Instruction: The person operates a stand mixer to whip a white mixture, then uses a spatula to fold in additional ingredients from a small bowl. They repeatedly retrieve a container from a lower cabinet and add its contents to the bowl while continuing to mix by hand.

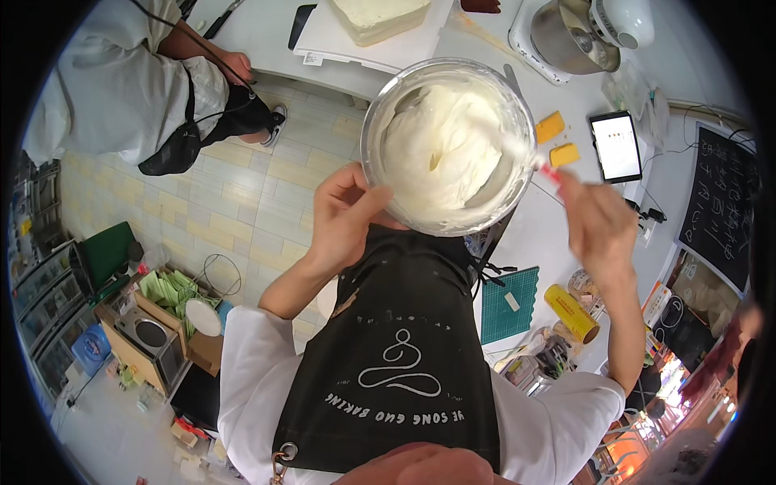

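A metal mixing bowl [371,139] of thick, pale whipped cream [445,145] is tilted in front of my chest. My left hand [348,212] grips its near left rim, with the thumb over the edge. My right hand [597,218] holds the red handle of a spatula [550,172]. The white end of that spatula is blurred and reaches over the right rim into the bowl. Beyond the bowl, a square, cream-covered cake [382,18] rests on a white board [376,53]. Two pieces of yellow cake [550,127] lie on the table to the right of the bowl.
A stand mixer [624,21] with a steel bowl [561,45] stands at the back right. Near it lie a lit phone or tablet [615,147], a green cutting mat [508,303] and a yellow roll [571,313]. Another person [139,91] stands at the left, one hand at the table edge.
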Tool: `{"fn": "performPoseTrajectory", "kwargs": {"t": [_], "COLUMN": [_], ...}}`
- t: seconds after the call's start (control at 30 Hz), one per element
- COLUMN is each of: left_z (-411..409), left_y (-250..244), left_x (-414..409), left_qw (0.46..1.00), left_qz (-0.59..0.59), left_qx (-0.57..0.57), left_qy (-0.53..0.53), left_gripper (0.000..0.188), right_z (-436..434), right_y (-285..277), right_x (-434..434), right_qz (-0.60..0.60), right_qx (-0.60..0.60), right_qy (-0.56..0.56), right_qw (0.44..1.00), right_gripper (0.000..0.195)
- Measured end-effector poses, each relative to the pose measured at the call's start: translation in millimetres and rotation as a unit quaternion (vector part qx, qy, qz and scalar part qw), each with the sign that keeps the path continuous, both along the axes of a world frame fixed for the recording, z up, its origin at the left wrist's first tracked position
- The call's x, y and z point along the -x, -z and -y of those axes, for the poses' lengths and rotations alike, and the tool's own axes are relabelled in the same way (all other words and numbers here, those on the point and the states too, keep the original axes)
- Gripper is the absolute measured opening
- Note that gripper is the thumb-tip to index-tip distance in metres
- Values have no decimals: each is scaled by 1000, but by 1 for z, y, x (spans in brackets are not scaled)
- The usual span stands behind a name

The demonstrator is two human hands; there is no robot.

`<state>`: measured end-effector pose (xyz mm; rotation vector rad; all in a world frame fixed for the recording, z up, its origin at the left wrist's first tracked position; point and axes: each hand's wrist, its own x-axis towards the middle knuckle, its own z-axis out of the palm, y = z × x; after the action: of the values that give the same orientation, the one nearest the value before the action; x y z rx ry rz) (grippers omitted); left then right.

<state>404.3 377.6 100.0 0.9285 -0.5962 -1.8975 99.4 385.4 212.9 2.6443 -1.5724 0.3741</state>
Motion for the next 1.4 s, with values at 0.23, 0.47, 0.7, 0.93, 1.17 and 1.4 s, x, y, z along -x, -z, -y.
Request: {"fn": "performPoseTrajectory", "kwargs": {"t": [0.23, 0.47, 0.7, 0.93, 1.17, 1.4], "left_z": [4, 11, 26, 33, 18, 16], "left_y": [-3, -2, -8, 14, 14, 9], "left_x": [-1, 1, -4, 9, 25, 9], "left_qw": [999, 994, 990, 995, 997, 999], "left_qz": [-8, 6, 43, 51, 16, -5], "left_qx": [1, 46, 29, 90, 72, 42], "left_qy": [50, 95, 131, -11, -8, -17], "left_gripper": [19, 11, 17, 9, 14, 13], "right_z": [12, 46, 84, 9, 36, 8], "right_y": [9, 6, -23, 20, 47, 1], "right_x": [-23, -10, 4, -7, -40, -7], "right_qz": [31, 30, -159, 125, 313, -77], "right_qx": [-62, 12, 68, -324, -370, -69], "right_qy": [-135, -217, -225, 76, 232, 19], "right_qw": [988, 976, 959, 935, 843, 995], "right_gripper": [32, 32, 34, 18, 14, 15]}}
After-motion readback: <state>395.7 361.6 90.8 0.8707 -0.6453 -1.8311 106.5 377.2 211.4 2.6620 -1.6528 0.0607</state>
